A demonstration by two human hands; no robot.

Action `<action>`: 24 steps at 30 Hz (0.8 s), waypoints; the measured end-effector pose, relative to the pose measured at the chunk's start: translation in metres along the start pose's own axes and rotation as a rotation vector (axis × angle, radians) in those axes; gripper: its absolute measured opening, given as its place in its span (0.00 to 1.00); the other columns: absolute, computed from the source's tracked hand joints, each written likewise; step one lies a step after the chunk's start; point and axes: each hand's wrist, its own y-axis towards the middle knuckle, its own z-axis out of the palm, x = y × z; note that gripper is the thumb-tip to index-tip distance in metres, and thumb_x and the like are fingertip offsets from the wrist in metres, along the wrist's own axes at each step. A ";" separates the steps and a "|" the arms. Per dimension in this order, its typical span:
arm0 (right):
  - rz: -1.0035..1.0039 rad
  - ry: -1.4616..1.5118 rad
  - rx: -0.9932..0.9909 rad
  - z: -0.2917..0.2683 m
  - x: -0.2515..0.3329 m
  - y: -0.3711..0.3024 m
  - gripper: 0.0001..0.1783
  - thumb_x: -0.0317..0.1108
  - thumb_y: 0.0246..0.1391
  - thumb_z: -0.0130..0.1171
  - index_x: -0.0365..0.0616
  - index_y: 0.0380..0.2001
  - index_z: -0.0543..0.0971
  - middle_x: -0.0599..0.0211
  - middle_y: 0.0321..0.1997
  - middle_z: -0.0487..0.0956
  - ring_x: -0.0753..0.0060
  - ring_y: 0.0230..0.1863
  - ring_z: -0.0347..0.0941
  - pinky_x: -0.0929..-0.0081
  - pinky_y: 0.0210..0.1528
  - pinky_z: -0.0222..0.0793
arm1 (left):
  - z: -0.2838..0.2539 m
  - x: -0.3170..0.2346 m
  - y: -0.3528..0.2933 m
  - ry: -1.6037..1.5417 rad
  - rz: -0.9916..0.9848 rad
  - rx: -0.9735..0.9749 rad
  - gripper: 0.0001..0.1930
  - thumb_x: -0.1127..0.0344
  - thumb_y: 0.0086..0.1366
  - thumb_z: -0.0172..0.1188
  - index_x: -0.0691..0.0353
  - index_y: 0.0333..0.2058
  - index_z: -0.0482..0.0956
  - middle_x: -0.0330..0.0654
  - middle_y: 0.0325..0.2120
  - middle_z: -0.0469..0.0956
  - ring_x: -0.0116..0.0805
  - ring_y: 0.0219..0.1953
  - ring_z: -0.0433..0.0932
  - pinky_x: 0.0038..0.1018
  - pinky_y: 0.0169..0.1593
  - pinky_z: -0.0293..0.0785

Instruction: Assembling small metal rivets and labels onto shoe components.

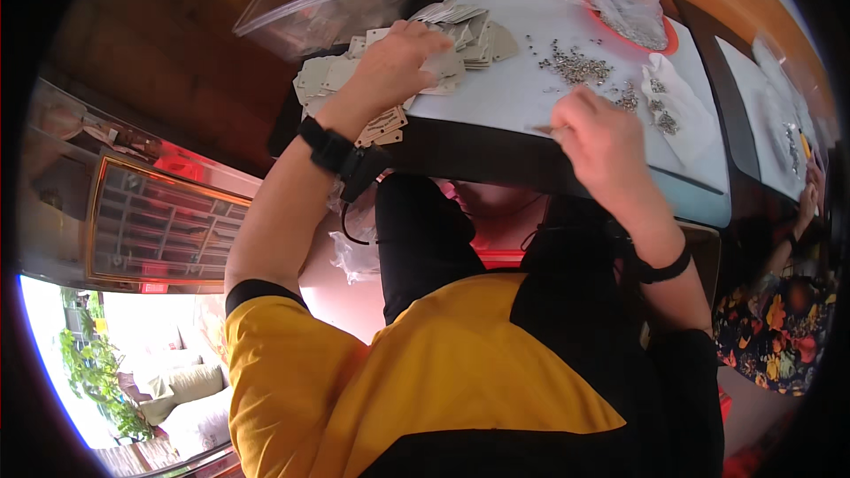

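My left hand [400, 60] reaches over a heap of pale cards [323, 75] with small holes at their corners. Its fingers are spread and touch the cards. A stack of the same cards [478, 40] leans just beyond the fingertips. Above the table's near edge is my right hand [602, 137], its fingers closed in a pinch. A thin tip pokes out to the left of that pinch; what it belongs to is unclear. Just past the right hand, small metal pieces [575, 65] lie loose on the white table surface [505, 9].
A clear plastic bag [310, 4] holds more cards at the far left. An orange-red bowl [671, 38] with a plastic bag and metal pieces stands far right. Nearer lies a white cloth or bag [691, 115] bearing metal pieces. Another person's hand [807, 190] works at a neighbouring table.
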 end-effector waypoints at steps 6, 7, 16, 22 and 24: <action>0.043 -0.041 -0.059 0.005 -0.009 -0.019 0.09 0.24 0.45 0.60 0.45 0.29 0.72 0.66 0.29 0.72 0.57 0.29 0.73 0.62 0.31 0.67 | 0.002 0.002 0.020 0.030 -0.036 0.117 0.23 0.72 0.44 0.63 0.57 0.44 0.80 0.44 0.40 0.75 0.48 0.44 0.74 0.37 0.46 0.74; 0.064 -0.017 -0.076 0.004 -0.012 -0.019 0.08 0.23 0.47 0.59 0.44 0.30 0.72 0.66 0.29 0.72 0.56 0.29 0.72 0.62 0.31 0.66 | -0.001 0.002 0.022 -0.002 -0.086 0.118 0.22 0.72 0.45 0.63 0.57 0.44 0.80 0.44 0.36 0.75 0.45 0.40 0.76 0.35 0.43 0.74; 0.200 0.027 -0.185 -0.001 -0.022 -0.038 0.07 0.24 0.47 0.61 0.44 0.32 0.77 0.65 0.28 0.72 0.59 0.29 0.72 0.65 0.32 0.68 | -0.030 -0.052 0.008 -0.845 -0.535 -0.270 0.10 0.73 0.58 0.62 0.68 0.38 0.80 0.36 0.24 0.76 0.26 0.21 0.74 0.18 0.18 0.68; 0.510 0.761 -0.217 -0.011 -0.012 -0.026 0.07 0.24 0.49 0.63 0.39 0.33 0.78 0.73 0.28 0.75 0.80 0.27 0.69 0.81 0.30 0.62 | 0.008 -0.109 -0.017 -1.225 -0.806 -0.328 0.10 0.75 0.59 0.60 0.73 0.39 0.73 0.48 0.30 0.78 0.34 0.22 0.78 0.21 0.20 0.71; 0.696 1.097 -0.194 -0.006 -0.006 -0.021 0.10 0.25 0.47 0.64 0.40 0.36 0.79 0.74 0.28 0.79 0.85 0.26 0.67 0.86 0.29 0.56 | 0.026 -0.119 -0.021 -1.380 -0.821 -0.346 0.10 0.77 0.61 0.56 0.72 0.42 0.70 0.49 0.31 0.78 0.36 0.23 0.79 0.23 0.20 0.73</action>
